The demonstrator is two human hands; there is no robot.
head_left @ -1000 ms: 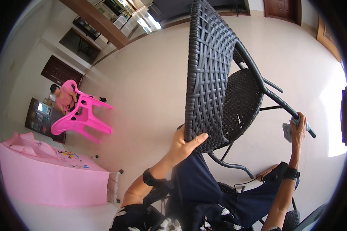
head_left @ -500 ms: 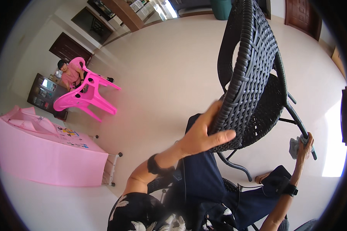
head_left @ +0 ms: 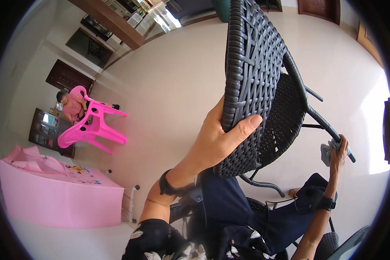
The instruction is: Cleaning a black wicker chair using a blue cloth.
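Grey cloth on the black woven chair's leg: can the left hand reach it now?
Probably not: the left hand holds the chair by its backrest, and its seat lies between that hand and the cloth in the right hand.

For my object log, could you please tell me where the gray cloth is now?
In the head view, the gray cloth is at the right, in the right hand, against a leg of the black woven chair.

We see a black short-sleeved top (head_left: pixel 156 232) with pale leaf-like prints (head_left: pixel 136 235) and small front buttons (head_left: pixel 232 242). We also see navy trousers (head_left: pixel 225 197), a thin dark cord (head_left: pixel 268 216) across them, and a black band (head_left: pixel 169 184) behind the left hand (head_left: pixel 219 141), another (head_left: pixel 327 203) behind the right hand (head_left: pixel 340 152).
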